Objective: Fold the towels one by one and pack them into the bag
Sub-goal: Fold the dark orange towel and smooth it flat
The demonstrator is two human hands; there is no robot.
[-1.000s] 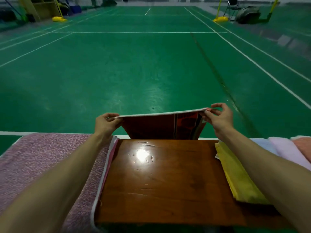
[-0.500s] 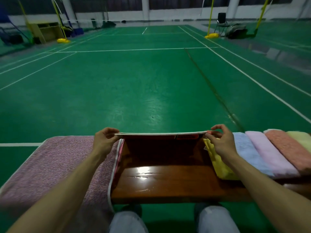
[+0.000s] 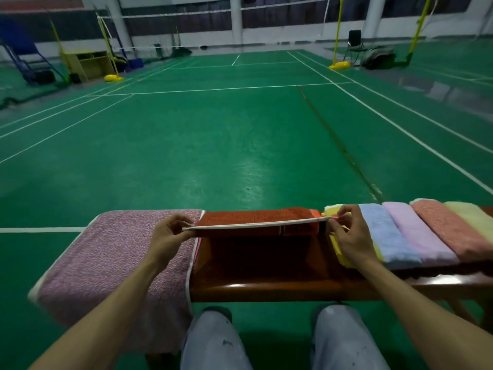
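Fingers [image 3: 174, 222] of the left hand [image 3: 168, 237] are pinching one end of the white hem on a red towel [image 3: 256, 216]. Going left to right, a speckled cloth [image 3: 112, 252] is lying over the left end of the bench [image 3: 266, 285]; it may be the bag, though I cannot tell. Next, the left hand is gripping its corner just beside that cloth. The red towel is stretching taut between the hands, its far part resting on the bench. The right hand [image 3: 349, 236] is pinching the other corner, right above a yellow towel [image 3: 341, 255]. Blue [image 3: 386, 236], pink [image 3: 416, 231], salmon [image 3: 448, 225] and pale yellow [image 3: 472, 214] towels are lying in a row beyond. If either pinch slips, the fold is likely to land crooked. The right wrist could also drag the yellow towel out of line.
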